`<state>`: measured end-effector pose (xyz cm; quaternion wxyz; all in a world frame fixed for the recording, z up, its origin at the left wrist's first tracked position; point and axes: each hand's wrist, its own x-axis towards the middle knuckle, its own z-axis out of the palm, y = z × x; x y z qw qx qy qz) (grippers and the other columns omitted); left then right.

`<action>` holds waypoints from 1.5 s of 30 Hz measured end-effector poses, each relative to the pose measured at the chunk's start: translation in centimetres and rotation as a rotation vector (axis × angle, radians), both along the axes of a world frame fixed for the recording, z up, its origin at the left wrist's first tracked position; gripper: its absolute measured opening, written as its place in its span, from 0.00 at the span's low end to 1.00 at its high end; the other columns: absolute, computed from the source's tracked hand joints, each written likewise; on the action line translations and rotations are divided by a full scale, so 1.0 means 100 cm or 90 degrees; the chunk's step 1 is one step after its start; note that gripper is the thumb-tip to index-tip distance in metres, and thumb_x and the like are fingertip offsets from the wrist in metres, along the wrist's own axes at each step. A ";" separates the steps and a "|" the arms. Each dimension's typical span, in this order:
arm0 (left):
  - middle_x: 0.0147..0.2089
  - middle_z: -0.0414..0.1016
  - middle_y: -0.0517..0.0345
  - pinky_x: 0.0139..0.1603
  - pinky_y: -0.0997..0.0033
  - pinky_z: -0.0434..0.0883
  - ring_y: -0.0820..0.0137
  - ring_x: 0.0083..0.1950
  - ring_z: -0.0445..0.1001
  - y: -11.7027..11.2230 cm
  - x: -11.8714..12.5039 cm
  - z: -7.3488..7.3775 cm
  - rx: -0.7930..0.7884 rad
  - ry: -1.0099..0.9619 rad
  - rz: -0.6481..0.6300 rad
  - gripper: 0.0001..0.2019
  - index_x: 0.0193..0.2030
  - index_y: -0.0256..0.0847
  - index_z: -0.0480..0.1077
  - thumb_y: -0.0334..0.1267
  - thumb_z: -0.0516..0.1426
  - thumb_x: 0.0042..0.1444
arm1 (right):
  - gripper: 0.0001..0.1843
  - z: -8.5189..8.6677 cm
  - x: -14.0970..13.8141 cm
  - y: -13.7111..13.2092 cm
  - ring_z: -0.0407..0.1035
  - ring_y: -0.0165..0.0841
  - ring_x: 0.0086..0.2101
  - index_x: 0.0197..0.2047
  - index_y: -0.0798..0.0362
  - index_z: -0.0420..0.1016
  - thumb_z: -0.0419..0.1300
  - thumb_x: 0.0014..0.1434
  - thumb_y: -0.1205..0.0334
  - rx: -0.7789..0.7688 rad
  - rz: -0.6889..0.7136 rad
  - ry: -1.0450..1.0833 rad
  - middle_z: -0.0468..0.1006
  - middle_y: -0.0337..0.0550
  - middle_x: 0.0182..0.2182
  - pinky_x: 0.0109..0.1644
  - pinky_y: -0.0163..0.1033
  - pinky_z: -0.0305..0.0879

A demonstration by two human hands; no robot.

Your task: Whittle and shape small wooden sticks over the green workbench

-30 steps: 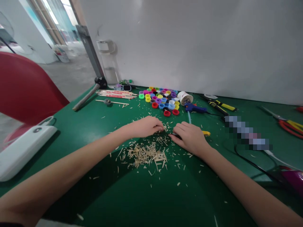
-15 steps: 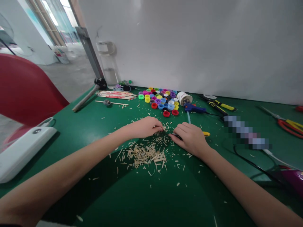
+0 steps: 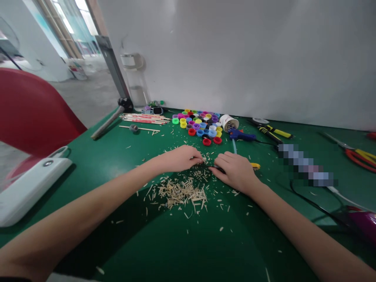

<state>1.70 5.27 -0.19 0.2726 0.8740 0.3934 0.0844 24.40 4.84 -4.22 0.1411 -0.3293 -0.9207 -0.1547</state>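
My left hand is closed in a pinch just above the scattered wood chips; whatever its fingertips hold is too small to make out. Facing it from the right, my right hand wraps round what looks like a utility knife. The knife's yellow end pokes out beyond the palm, and a dark part shows by the thumb; most of it is hidden. A gap separates the two hands. Nearer to me lies a loose pile of wood splinters, with more bits strewn around it on the green table.
Behind my hands are colourful bottle caps, a tipped white cup and a blue glue gun. Wrapped sticks and a hammer are at back left. Scissors and a black cable lie right.
Both hands keep almost the same place and grip. The whole view has shifted very slightly; nothing else visibly differs.
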 end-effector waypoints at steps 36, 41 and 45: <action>0.43 0.78 0.56 0.39 0.69 0.66 0.70 0.40 0.72 0.002 -0.001 -0.003 0.006 0.004 0.023 0.15 0.41 0.42 0.74 0.41 0.47 0.63 | 0.15 0.000 0.002 -0.003 0.59 0.31 0.29 0.31 0.54 0.67 0.49 0.65 0.54 0.037 0.019 0.007 0.69 0.41 0.26 0.31 0.37 0.48; 0.42 0.77 0.55 0.38 0.69 0.66 0.70 0.38 0.71 0.002 0.000 -0.002 0.009 0.009 0.019 0.16 0.41 0.41 0.74 0.41 0.46 0.63 | 0.15 0.000 0.000 -0.003 0.58 0.31 0.29 0.30 0.53 0.67 0.49 0.65 0.54 0.030 0.015 -0.002 0.69 0.40 0.26 0.31 0.37 0.47; 0.42 0.77 0.56 0.37 0.68 0.66 0.70 0.37 0.71 0.001 0.000 -0.003 0.000 0.002 0.016 0.16 0.41 0.42 0.74 0.42 0.46 0.63 | 0.16 0.000 -0.001 -0.001 0.58 0.31 0.29 0.30 0.52 0.66 0.48 0.65 0.52 0.009 -0.005 -0.032 0.69 0.40 0.26 0.30 0.37 0.45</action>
